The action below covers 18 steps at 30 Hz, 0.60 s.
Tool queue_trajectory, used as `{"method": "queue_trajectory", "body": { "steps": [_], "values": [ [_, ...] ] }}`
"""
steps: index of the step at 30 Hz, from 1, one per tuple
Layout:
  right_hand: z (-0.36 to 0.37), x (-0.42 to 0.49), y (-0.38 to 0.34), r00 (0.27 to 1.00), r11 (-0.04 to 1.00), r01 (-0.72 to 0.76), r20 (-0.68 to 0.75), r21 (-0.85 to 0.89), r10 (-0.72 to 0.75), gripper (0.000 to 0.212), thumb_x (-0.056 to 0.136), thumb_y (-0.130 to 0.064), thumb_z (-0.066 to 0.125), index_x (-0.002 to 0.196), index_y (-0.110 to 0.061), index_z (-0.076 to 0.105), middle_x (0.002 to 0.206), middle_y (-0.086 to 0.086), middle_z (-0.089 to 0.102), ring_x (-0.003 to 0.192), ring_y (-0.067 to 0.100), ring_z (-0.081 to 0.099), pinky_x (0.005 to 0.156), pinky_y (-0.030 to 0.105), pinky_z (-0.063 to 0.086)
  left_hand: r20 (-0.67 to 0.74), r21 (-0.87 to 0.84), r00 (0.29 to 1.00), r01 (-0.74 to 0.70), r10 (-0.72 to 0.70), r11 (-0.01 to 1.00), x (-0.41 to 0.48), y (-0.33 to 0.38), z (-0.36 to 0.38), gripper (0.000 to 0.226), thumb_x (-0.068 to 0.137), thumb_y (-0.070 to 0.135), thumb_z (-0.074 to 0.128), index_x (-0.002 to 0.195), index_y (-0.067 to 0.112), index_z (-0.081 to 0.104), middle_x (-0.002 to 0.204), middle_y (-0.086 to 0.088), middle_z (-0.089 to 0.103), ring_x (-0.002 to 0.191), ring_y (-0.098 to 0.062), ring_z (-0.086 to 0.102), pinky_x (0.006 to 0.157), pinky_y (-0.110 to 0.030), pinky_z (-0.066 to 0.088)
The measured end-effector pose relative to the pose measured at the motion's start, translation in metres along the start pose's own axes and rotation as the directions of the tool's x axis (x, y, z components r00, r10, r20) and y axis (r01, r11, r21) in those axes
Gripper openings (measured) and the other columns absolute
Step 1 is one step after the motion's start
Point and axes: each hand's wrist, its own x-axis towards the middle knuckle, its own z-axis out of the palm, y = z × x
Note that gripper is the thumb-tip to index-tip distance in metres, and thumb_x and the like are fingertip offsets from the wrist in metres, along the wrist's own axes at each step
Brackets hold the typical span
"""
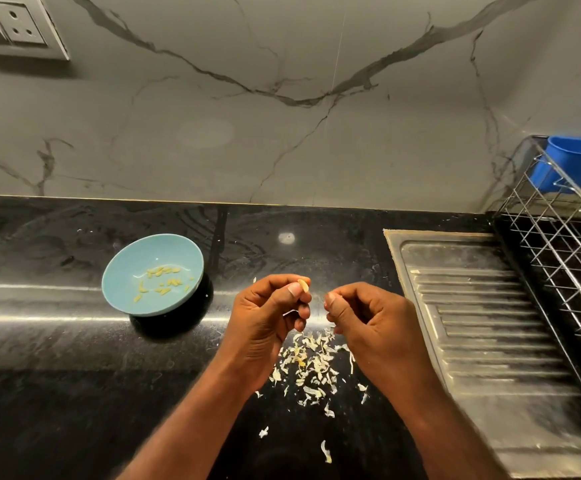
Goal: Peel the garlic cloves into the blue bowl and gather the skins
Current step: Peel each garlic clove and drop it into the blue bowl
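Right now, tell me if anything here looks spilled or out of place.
The garlic skins lie strewn on the black counter right of the blue bowl, strays trailing toward the camera, not yet gathered. The bowl holds peeled cloves. Nothing else stands out.

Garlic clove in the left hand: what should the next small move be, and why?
Probably carry the garlic clove left and drop it into the blue bowl. It looks bare of skin, pinched at the fingertips of the left hand, with the right hand apart from it. The bowl already holds peeled cloves, and skins lie below the hands.
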Motion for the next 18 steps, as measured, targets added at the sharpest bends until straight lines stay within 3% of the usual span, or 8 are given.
{"method": "queue_trajectory", "body": {
  "steps": [2,4,7,9,12,14,18],
  "values": [
    [-0.002,-0.001,-0.007,0.999,0.999,0.035,-0.001,0.002,-0.035,0.015,0.088,-0.022,0.072,0.08,-0.034,0.07,0.073,-0.021,0.07,0.068,0.001,0.068,0.061,0.014,0.053,-0.019,0.062,0.999,-0.041,0.043,0.997,-0.001,-0.001,0.001,0.011,0.079,0.013,0.066,0.082,0.014,0.077,0.074,-0.008,0.066,0.064,-0.016,0.058,0.055,-0.023,0.047],
    [-0.001,-0.003,-0.014,0.997,0.997,0.071,0.009,0.03,-0.072,0.016,0.085,-0.02,0.075,0.084,-0.035,0.069,0.08,-0.023,0.071,0.072,-0.004,0.069,0.063,0.01,0.052,-0.025,0.144,0.995,-0.097,0.102,0.985,-0.002,-0.003,0.0,0.008,0.079,0.016,0.072,0.083,0.014,0.078,0.076,-0.009,0.069,0.067,-0.018,0.062,0.057,-0.025,0.049],
    [0.003,-0.005,-0.02,0.993,0.992,0.113,0.014,0.058,-0.114,0.006,0.083,-0.031,0.074,0.088,-0.028,0.073,0.077,-0.019,0.072,0.071,-0.005,0.069,0.063,0.01,0.053,-0.024,0.246,0.984,-0.168,0.179,0.955,-0.005,-0.005,0.0,0.005,0.082,0.015,0.074,0.084,0.013,0.078,0.078,-0.01,0.072,0.069,-0.02,0.065,0.063,-0.027,0.054],
    [0.005,-0.005,-0.021,0.993,0.992,0.121,0.006,0.042,-0.121,0.002,0.084,-0.028,0.075,0.086,-0.027,0.074,0.074,-0.019,0.072,0.069,-0.005,0.069,0.061,0.008,0.051,-0.035,0.299,0.976,-0.194,0.214,0.934,-0.006,-0.005,0.002,0.005,0.083,0.011,0.073,0.084,0.011,0.078,0.077,-0.009,0.073,0.067,-0.019,0.066,0.064,-0.026,0.055],
    [0.008,-0.004,-0.02,0.99,0.99,0.14,-0.017,-0.002,-0.14,0.017,0.086,-0.021,0.075,0.08,-0.035,0.068,0.071,-0.023,0.069,0.067,-0.007,0.067,0.058,0.006,0.049,-0.051,0.346,0.971,-0.202,0.233,0.917,-0.009,-0.003,0.004,0.013,0.079,0.013,0.068,0.087,0.005,0.076,0.075,-0.01,0.074,0.065,-0.017,0.068,0.063,-0.024,0.055],
    [0.011,-0.003,-0.015,0.983,0.982,0.175,-0.05,-0.071,-0.178,0.014,0.086,-0.02,0.076,0.08,-0.031,0.07,0.066,-0.021,0.067,0.068,-0.004,0.067,0.057,0.008,0.05,-0.044,0.365,0.974,-0.192,0.223,0.911,-0.01,-0.001,0.006,0.015,0.077,0.015,0.07,0.088,0.006,0.076,0.077,-0.011,0.075,0.066,-0.018,0.069,0.064,-0.025,0.056],
    [0.016,-0.002,-0.006,0.95,0.941,0.289,-0.067,-0.175,-0.304,0.002,0.089,-0.018,0.071,0.089,-0.02,0.071,0.081,-0.014,0.068,0.073,0.002,0.066,0.062,0.019,0.054,-0.061,0.381,0.971,-0.192,0.232,0.905,-0.01,0.002,0.009,0.014,0.081,0.016,0.07,0.087,0.005,0.076,0.076,-0.012,0.075,0.068,-0.023,0.071,0.066,-0.029,0.057]
  ]
}}
